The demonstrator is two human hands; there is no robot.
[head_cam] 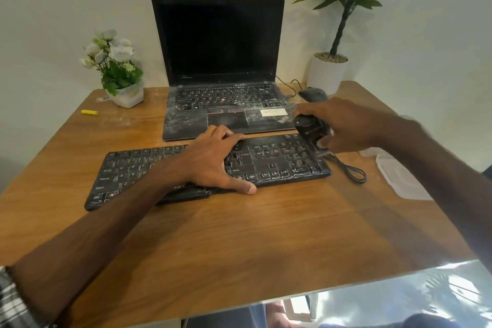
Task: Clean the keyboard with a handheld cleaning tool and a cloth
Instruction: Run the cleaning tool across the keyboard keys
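A black dusty keyboard (279,160) lies across the wooden table (239,234), in front of a laptop. My left hand (213,160) rests on the middle of the keyboard, fingers spread over the keys and thumb at its front edge. My right hand (343,125) grips a black handheld cleaning tool (308,128) above the keyboard's right end, its tip pointing down at the keys. A black cable (351,170) loops on the table by the keyboard's right end. No cloth shows clearly.
A dusty open laptop (223,104) stands behind the keyboard. A black mouse (312,94) lies right of it. A flower pot (125,93) sits back left, a tall plant in a white pot (328,72) back right. A yellow stick (89,112) lies left. A clear plastic container (399,176) rests right.
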